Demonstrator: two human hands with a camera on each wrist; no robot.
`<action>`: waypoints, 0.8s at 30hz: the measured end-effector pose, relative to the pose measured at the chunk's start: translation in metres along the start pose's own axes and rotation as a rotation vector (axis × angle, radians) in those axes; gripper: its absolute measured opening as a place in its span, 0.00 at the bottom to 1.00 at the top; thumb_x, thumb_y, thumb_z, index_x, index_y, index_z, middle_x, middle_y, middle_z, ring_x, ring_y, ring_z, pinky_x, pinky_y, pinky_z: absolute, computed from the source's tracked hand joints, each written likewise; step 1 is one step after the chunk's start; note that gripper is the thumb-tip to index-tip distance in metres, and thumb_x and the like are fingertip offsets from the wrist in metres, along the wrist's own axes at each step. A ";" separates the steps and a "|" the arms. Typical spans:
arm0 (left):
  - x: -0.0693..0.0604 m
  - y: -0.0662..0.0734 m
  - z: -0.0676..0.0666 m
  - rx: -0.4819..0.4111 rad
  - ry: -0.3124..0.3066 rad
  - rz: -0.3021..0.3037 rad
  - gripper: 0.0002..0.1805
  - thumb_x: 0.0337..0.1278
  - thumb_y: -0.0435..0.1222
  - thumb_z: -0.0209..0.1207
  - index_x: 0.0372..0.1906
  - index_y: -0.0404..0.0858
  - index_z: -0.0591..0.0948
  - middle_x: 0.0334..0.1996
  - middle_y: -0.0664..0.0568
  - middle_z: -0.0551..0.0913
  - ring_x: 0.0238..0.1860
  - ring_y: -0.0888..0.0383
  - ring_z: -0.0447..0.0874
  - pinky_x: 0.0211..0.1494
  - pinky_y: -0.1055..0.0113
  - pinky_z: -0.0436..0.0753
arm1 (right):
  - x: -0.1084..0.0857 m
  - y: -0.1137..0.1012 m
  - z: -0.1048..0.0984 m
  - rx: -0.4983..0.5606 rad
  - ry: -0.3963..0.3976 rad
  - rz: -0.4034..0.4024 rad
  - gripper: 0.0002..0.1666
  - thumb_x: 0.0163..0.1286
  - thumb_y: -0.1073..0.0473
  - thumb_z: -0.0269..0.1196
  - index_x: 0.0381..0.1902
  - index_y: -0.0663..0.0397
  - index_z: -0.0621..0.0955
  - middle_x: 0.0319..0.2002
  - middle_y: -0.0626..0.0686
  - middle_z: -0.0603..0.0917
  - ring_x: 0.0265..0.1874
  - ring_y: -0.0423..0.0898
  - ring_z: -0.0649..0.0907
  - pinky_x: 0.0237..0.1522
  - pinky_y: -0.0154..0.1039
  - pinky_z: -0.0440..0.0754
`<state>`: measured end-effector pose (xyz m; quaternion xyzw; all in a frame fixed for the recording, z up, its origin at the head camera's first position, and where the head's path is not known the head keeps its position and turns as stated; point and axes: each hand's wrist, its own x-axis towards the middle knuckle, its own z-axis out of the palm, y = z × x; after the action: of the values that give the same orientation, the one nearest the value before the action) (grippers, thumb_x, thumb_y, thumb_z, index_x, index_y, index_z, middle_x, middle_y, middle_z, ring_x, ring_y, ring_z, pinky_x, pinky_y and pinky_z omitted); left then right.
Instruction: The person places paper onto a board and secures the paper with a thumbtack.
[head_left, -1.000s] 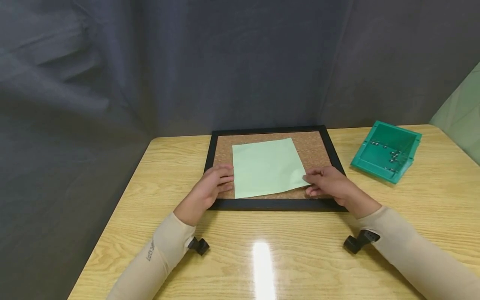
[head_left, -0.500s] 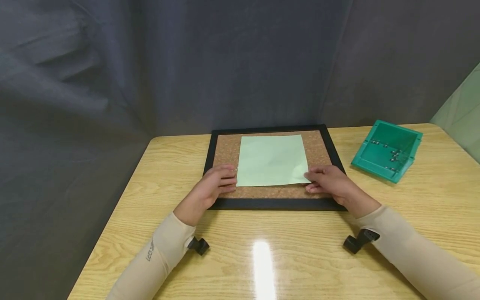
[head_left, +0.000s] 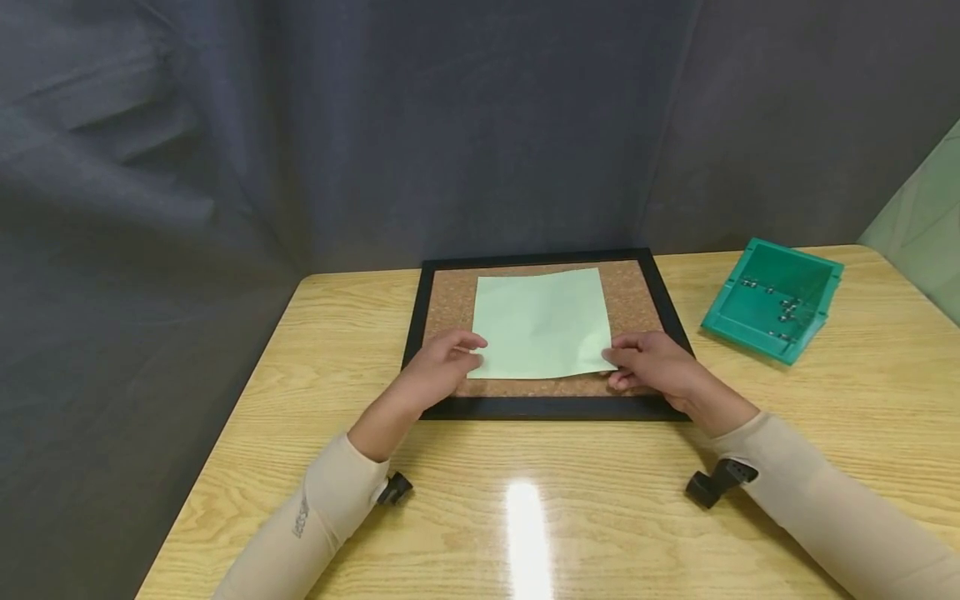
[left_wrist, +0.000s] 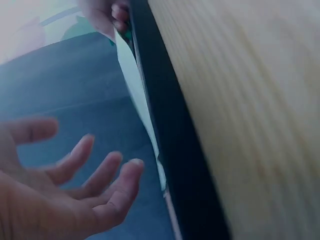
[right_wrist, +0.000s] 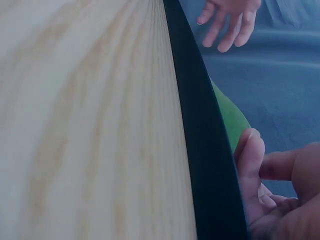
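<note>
A pale green sheet of paper [head_left: 540,325] lies over a black-framed cork board [head_left: 633,287]. My right hand [head_left: 651,367] pinches the sheet's near right corner between thumb and fingers, and the near edge bows slightly upward there. Beside the near left corner hovers my left hand [head_left: 442,367], thumb and fingers parted. In the left wrist view, the left hand's fingers [left_wrist: 112,175] are spread and bent a little, apart from the paper [left_wrist: 132,75]. The right wrist view has the right thumb and fingers [right_wrist: 250,155] close by the board's frame [right_wrist: 200,125], with part of the sheet behind.
A green plastic bin [head_left: 776,300] with several small metallic pieces stands right of the board on the wooden table [head_left: 600,500]. A dark curtain [head_left: 480,125] hangs behind the table.
The sheet has turned straighter on the board and shifted up a little, then slightly back down and left. My left hand has raised and parted its fingers; the right keeps its corner.
</note>
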<state>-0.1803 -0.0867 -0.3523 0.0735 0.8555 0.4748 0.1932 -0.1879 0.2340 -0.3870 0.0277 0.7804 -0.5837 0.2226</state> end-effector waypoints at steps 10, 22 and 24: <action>-0.011 -0.002 0.010 0.560 -0.149 0.171 0.25 0.76 0.49 0.49 0.70 0.44 0.72 0.76 0.46 0.64 0.79 0.47 0.53 0.78 0.44 0.60 | -0.001 -0.002 0.001 0.007 0.011 0.027 0.29 0.80 0.60 0.50 0.69 0.75 0.61 0.26 0.46 0.83 0.23 0.33 0.84 0.32 0.29 0.86; -0.015 -0.002 0.015 0.892 -0.163 0.191 0.27 0.76 0.49 0.48 0.72 0.41 0.71 0.78 0.48 0.59 0.79 0.47 0.55 0.80 0.50 0.60 | -0.005 -0.007 -0.005 -0.372 0.135 -0.092 0.27 0.78 0.53 0.54 0.66 0.65 0.71 0.35 0.55 0.85 0.28 0.43 0.85 0.30 0.36 0.85; -0.015 -0.002 0.016 0.910 -0.159 0.200 0.27 0.76 0.48 0.48 0.71 0.41 0.71 0.78 0.47 0.60 0.79 0.47 0.56 0.80 0.51 0.60 | -0.009 -0.009 -0.005 -0.538 0.166 -0.186 0.25 0.77 0.52 0.55 0.65 0.61 0.74 0.43 0.58 0.85 0.35 0.49 0.86 0.34 0.41 0.85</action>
<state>-0.1599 -0.0800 -0.3581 0.2689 0.9480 0.0607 0.1594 -0.1838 0.2380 -0.3740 -0.0564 0.9219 -0.3693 0.1029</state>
